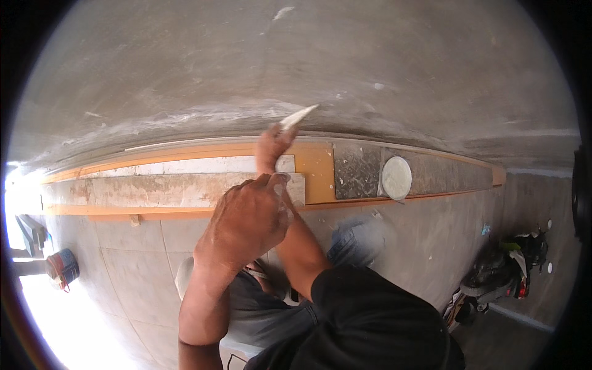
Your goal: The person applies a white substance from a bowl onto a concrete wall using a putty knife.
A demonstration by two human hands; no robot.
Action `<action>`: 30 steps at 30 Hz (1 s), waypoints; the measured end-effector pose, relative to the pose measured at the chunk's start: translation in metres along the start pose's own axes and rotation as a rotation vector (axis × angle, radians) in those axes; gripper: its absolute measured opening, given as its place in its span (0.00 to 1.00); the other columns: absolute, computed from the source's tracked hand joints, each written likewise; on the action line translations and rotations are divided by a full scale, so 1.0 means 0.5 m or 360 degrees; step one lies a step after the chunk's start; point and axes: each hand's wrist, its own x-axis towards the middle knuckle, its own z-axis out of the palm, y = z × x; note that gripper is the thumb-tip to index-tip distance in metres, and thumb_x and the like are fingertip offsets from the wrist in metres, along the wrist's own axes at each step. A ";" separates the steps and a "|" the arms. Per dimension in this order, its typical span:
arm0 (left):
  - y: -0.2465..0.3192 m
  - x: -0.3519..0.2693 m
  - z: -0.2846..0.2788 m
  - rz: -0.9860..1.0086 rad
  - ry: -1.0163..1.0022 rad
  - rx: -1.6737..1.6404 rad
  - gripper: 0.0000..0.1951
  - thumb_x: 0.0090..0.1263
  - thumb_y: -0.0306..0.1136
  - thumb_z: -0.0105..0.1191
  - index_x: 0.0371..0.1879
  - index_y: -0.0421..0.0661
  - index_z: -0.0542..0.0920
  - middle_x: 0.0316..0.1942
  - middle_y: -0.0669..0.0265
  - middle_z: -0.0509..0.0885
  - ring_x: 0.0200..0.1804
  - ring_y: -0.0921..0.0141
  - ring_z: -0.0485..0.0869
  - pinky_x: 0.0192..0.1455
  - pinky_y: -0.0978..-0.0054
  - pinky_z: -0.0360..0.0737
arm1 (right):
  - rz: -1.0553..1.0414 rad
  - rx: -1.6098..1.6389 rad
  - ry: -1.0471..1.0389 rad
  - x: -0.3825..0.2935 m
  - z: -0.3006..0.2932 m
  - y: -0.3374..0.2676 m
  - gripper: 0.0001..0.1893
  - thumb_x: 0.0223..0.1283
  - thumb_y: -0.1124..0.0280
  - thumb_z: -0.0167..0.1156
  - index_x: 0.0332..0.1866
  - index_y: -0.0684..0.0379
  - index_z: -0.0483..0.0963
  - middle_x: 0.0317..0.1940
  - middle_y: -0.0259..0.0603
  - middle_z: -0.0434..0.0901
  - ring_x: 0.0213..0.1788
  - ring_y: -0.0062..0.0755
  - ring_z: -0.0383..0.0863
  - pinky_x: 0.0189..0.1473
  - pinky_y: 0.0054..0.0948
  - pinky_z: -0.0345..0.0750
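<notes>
My right hand (276, 143) grips a putty knife, its pale, smeared blade (298, 118) angled up to the right against the grey plastered wall (222, 60). A streak of whitish filler (199, 113) runs along the wall's lower part, left of the blade. Nearer the camera, my left hand (249, 217) is curled, with white smears on thumb and forefinger; whether it holds something is hidden. It overlaps my right forearm in the view. Below the wall, a round container of white paste (397, 178) stands on a dark grey panel (356, 171).
Pale stained planks (157, 189) lie on a long orange-brown wooden board (314, 173) along the wall. Grey floor tiles (134, 268) are behind it. A paint can (62, 268) stands at left, by bright light. A dark heap of belongings (492, 273) lies at right.
</notes>
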 end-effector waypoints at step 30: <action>-0.017 -0.042 -0.020 -0.0012 0.0025 -0.0015 0.21 0.59 0.31 0.54 0.52 0.38 0.73 0.44 0.47 0.80 0.47 0.52 0.80 0.53 0.59 0.76 | 0.0163 0.0179 -0.0125 -0.075 0.052 -0.038 0.24 0.64 0.75 0.46 0.62 0.77 0.55 0.59 0.65 0.62 0.57 0.54 0.69 0.61 0.42 0.66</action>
